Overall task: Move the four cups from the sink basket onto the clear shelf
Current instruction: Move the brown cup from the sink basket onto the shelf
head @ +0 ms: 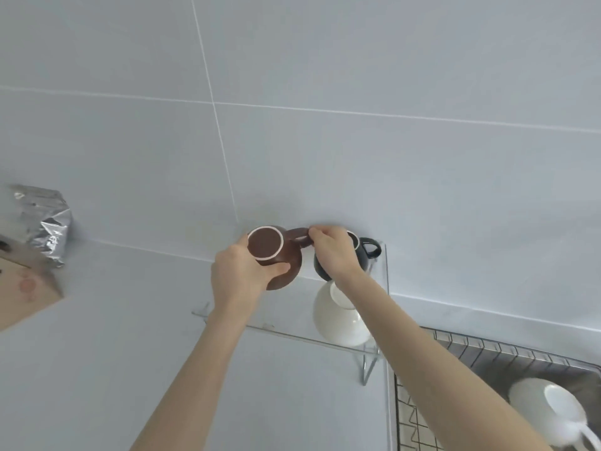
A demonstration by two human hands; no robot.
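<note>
A brown cup point(265, 244) stands upside down at the back left of the clear shelf point(286, 333). My left hand point(239, 273) grips its body, and my right hand point(331, 252) pinches its handle. Behind my right hand a black cup point(366, 252) sits upside down on the shelf, partly hidden. A white cup point(338, 317) rests upside down at the shelf's front right. Another white cup point(549, 408) lies on its side in the wire sink basket point(487, 349) at the lower right.
A crumpled silver foil bag point(45, 222) and a cardboard box point(22, 291) stand on the counter at the left. A tiled wall rises directly behind the shelf. The sink edge runs beside the shelf's right legs.
</note>
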